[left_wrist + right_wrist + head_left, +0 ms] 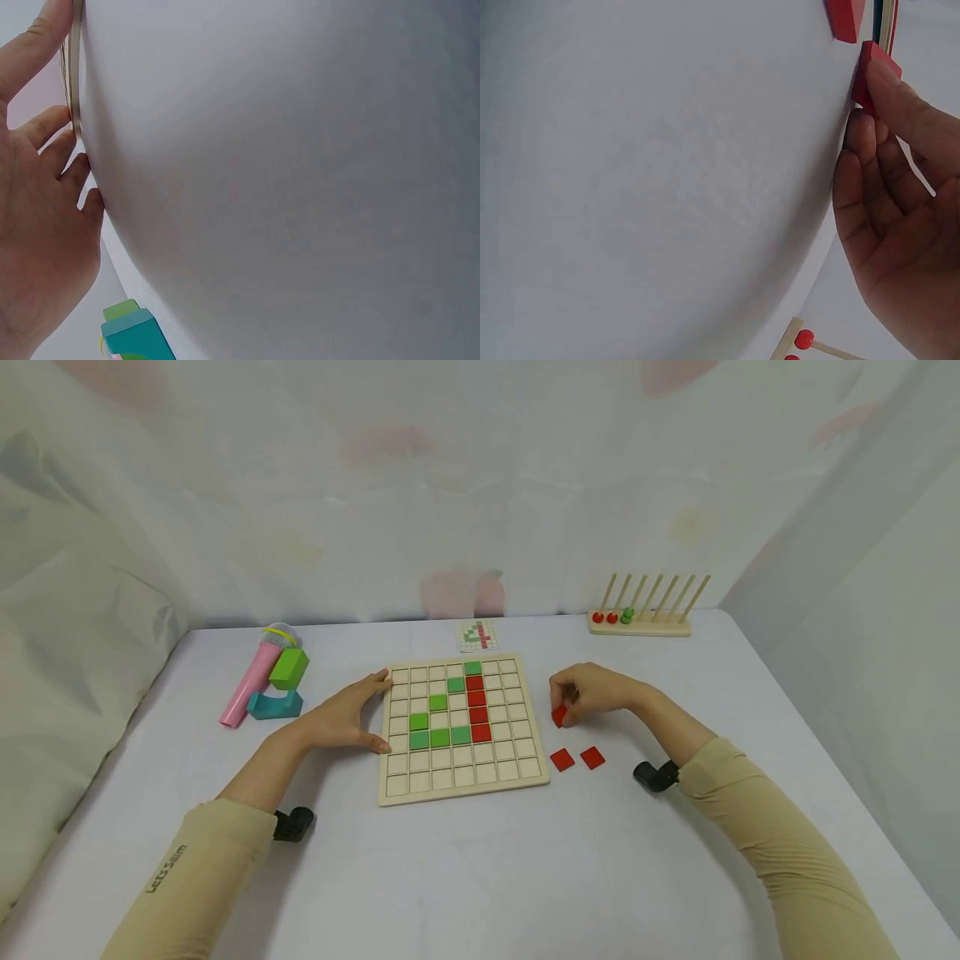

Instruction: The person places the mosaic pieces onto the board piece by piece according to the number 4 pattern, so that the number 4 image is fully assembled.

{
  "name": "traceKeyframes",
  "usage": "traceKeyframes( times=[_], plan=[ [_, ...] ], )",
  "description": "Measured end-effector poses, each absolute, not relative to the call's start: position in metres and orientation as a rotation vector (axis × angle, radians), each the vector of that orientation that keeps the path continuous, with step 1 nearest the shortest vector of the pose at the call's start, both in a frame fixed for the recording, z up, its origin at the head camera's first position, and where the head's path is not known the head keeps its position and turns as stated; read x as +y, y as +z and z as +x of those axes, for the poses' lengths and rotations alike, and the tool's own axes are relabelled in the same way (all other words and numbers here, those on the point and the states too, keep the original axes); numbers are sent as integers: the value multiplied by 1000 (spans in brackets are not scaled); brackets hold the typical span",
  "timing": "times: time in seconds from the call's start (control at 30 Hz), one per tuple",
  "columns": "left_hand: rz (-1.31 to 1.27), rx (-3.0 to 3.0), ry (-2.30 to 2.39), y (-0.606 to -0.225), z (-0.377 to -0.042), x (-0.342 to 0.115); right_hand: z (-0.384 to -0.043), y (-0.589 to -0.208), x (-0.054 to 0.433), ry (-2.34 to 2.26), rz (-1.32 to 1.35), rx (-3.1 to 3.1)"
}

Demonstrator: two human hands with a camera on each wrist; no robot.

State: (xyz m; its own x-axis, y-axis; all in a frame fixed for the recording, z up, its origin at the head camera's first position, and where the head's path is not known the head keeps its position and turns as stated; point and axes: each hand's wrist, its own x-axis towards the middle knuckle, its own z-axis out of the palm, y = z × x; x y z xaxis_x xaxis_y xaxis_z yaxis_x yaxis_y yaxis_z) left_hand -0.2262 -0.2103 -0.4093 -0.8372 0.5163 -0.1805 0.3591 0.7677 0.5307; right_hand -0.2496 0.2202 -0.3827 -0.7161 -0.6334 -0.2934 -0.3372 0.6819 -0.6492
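A square wooden grid board (pixel 420 785) lies flat on the white table. Green tiles (pixel 439 737) form a diagonal and a lower row on it, and red tiles (pixel 477 698) stand in a column. My left hand (pixel 341 717) touches the board's left edge, thumb and fingers spread apart. To the right of the board, my right hand (pixel 596 687) pinches a red square tile (pixel 558 716) between thumb and fingers, low over the table; the right wrist view shows this tile (pixel 862 84) partly behind the thumb. Two loose red tiles (pixel 562 760) lie nearer the front.
Behind the board lies a small pattern card (pixel 477 636). A wooden peg rack (pixel 645 627) with red and green beads stands at the back right. At the left are a pink toy microphone (pixel 253 683), a green block (pixel 289 669) and a teal arch block (pixel 275 705).
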Motion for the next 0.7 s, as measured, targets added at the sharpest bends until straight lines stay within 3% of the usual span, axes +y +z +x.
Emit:
traceKeyframes(
  times=[0.7],
  plan=[
    [676,2642,714,-406,-224,-210,-239,-368,185,-936,-759,2398]
  ],
)
